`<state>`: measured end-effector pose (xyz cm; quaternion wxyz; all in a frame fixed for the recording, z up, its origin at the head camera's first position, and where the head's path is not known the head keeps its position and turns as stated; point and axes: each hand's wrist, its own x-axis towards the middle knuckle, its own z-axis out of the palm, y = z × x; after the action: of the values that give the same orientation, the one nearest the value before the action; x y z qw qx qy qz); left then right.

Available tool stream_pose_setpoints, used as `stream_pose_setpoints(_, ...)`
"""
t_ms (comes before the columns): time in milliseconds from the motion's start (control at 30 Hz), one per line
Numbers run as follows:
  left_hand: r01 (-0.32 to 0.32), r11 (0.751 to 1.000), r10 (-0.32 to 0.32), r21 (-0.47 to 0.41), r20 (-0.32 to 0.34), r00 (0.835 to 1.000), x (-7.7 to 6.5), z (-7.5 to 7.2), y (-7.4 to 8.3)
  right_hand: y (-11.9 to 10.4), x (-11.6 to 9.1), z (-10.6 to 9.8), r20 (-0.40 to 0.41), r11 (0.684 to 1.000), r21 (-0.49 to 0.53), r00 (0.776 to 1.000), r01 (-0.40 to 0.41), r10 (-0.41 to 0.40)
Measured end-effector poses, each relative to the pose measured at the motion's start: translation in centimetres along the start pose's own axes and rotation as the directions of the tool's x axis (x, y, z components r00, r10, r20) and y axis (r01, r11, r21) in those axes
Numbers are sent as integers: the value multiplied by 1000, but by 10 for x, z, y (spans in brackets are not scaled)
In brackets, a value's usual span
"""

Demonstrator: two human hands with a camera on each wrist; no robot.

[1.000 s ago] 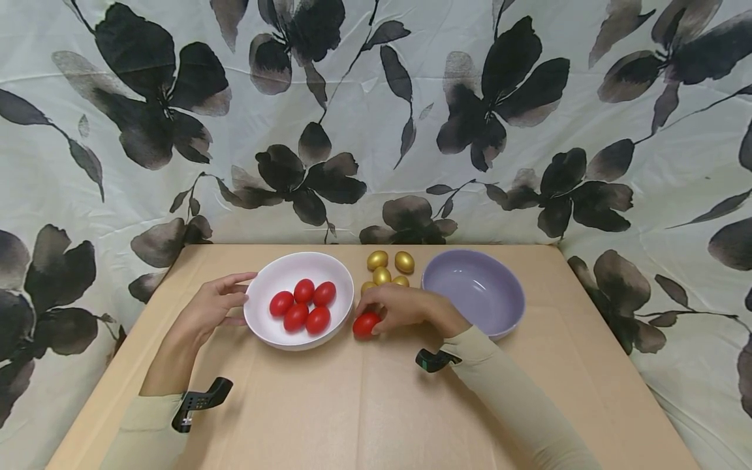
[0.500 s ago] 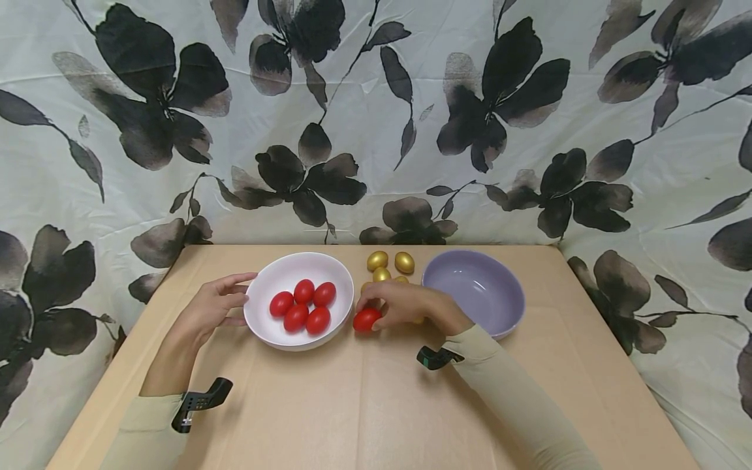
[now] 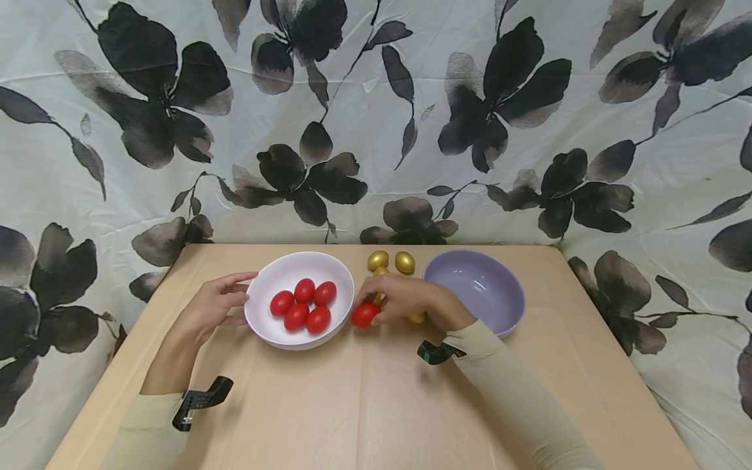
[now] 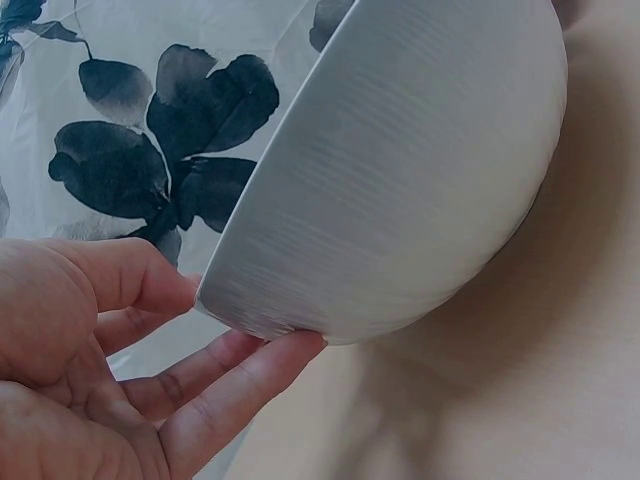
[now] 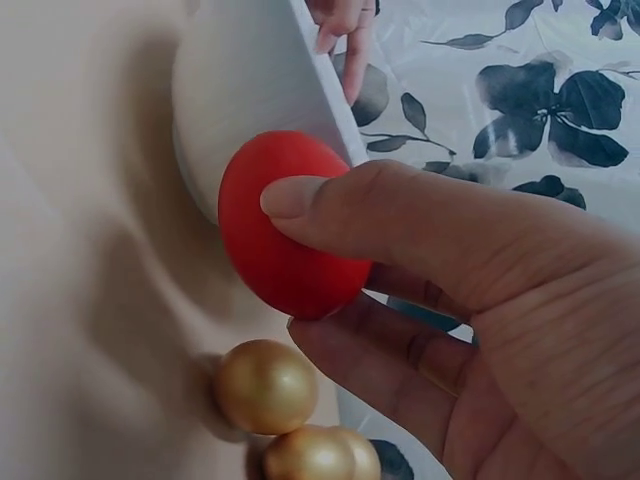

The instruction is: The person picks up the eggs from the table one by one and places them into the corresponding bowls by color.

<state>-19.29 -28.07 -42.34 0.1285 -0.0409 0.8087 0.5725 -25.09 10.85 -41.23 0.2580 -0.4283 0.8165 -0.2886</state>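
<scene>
One smooth, satin-surfaced red egg (image 5: 255,240) sits in the pinch of the right hand (image 3: 396,299), just beside the side wall of the white bowl (image 3: 267,281). The grip is closed to the egg's width: the thumb (image 5: 345,215) lies across its near face, and the other fingers bear on its far side and lower end. Most of the shell juts out past the thumb tip. In the right wrist view its long axis runs from the top down to the lower right, leaning slightly; in the head view it slopes gently. Which end is narrower I cannot tell.

The left hand (image 3: 219,303) has its fingers spread and fairly straight, their tips touching the bowl's rim and outer wall, which is finely streaked. Inside the bowl lie six red eggs (image 3: 296,318), rounded ovals in a cluster. Golden eggs (image 3: 405,262) with a metallic sheen rest near the right hand, some partly hidden, beside a glossy, round lavender bowl (image 3: 472,287).
</scene>
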Motion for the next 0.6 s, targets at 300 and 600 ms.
stream_pose_setpoints(300, -11, 1000, 11, -8, 1, 1000, -2, 1, 1, -7, -1, -9, 6, 1000, -3, 1000, 27, -27)
stream_pose_setpoints(600, -1, 1000, 1, -9, -2, 1000, -2, 1, 1, -17, -3, -14, -3, 1000, -10, 1000, 25, -26)
